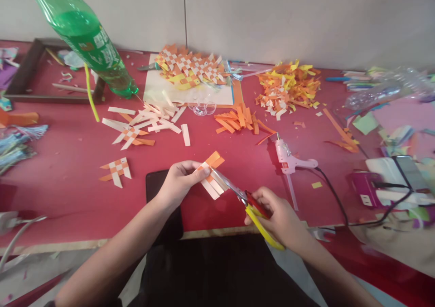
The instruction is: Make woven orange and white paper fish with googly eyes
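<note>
Between the thumb and fingers of my left hand (183,178) is a small woven paper piece (214,187) of orange and white strips. My right hand (278,214) grips the scissors (260,225), which have yellow and red handles. Their metal blades reach left to the woven piece and overlap its right side. A finished-looking woven paper fish (117,170) lies to the left on the red table. Beyond it, another woven piece (131,135) has long loose ends. White paper strips (163,117) and orange strips (241,119) lie in loose piles past my hands.
A black phone (159,187) lies under my left wrist. The pink glue gun (288,157) stands right, its cable trailing to a purple charger (367,189). Farther back are a green bottle (98,49), a pile of woven pieces (193,67), orange-yellow scraps (288,87) and a dark frame (23,78).
</note>
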`<state>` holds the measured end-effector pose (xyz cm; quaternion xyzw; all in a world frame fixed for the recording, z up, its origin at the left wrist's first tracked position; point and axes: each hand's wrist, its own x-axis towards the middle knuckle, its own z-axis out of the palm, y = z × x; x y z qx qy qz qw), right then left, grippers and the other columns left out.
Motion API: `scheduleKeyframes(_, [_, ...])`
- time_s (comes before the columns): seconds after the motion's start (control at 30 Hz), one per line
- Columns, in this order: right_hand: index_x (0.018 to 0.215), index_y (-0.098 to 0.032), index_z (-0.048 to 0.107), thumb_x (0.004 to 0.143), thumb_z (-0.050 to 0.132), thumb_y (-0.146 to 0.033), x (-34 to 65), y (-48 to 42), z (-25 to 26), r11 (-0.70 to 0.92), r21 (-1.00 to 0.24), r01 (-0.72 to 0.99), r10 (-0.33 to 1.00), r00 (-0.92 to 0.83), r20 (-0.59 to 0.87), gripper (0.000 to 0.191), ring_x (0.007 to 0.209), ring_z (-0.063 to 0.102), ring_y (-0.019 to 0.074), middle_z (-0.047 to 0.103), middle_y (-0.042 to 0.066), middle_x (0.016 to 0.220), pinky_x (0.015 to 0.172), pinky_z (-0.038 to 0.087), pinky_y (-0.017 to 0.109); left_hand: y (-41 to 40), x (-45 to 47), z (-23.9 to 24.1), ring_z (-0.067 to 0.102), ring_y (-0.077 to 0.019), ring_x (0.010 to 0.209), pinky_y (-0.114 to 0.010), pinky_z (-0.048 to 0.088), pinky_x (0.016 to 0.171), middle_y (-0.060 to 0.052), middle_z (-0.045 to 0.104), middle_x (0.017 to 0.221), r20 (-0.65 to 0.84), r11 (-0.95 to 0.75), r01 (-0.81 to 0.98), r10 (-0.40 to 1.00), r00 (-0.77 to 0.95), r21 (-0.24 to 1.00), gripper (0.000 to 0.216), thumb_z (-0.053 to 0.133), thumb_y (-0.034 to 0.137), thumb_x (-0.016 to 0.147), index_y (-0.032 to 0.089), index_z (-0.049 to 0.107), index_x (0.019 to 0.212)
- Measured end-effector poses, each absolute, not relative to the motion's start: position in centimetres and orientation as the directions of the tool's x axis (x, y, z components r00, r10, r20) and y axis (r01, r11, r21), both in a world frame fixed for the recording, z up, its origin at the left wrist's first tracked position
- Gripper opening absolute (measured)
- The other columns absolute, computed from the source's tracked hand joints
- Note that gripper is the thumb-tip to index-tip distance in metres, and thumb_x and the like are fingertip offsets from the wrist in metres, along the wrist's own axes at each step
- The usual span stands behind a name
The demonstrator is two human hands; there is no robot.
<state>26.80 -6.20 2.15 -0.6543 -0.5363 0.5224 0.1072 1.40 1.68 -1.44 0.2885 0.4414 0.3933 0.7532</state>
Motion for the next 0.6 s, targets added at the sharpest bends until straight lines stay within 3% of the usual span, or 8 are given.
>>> scheduleKeyframes(0.17, [0.095,-0.025,0.047,0.078,0.068,-0.041,26.84,-6.05,2.39,-0.446,-0.686,0.575,0.797,-0.094,-0.597,0.031,0.079,0.074,0.02,0.074,0.001,0.085,0.064,0.053,0.024,1.64,1.5,-1.38,0.069,-0.0106,0.069,-0.019,0.053,0.071,-0.002,0.077,0.077,-0.442,0.53,-0.328,0.843,0.308,0.782,0.009,0.079,0.027,0.077,0.018,0.078,0.078])
scheduleKeyframes(0.33, [0.092,-0.024,0.046,0.078,0.068,-0.036,26.94,-6.02,2.22,-0.472,-0.707,0.527,0.783,-0.119,-0.611,0.029,0.075,0.073,0.0188,0.072,-0.001,0.075,0.064,0.052,0.024,1.73,1.49,-1.48,0.068,-0.0109,0.069,-0.02,0.053,0.071,-0.002,0.077,0.077,-0.444,0.532,-0.322,0.841,0.308,0.784,0.009,0.079,0.027,0.076,0.018,0.078,0.078])
scheduleKeyframes(0.6, [0.092,-0.024,0.049,0.073,0.071,-0.034,27.01,-5.98,2.04,-0.367,-0.659,0.657,0.835,-0.079,-0.544,0.031,0.079,0.07,0.0213,0.071,0.0,0.076,0.064,0.051,0.026,1.71,1.46,-1.28,0.068,-0.0123,0.067,-0.023,0.053,0.069,-0.003,0.077,0.075,-0.451,0.537,-0.304,0.836,0.312,0.786,0.012,0.079,0.03,0.076,0.017,0.077,0.076])
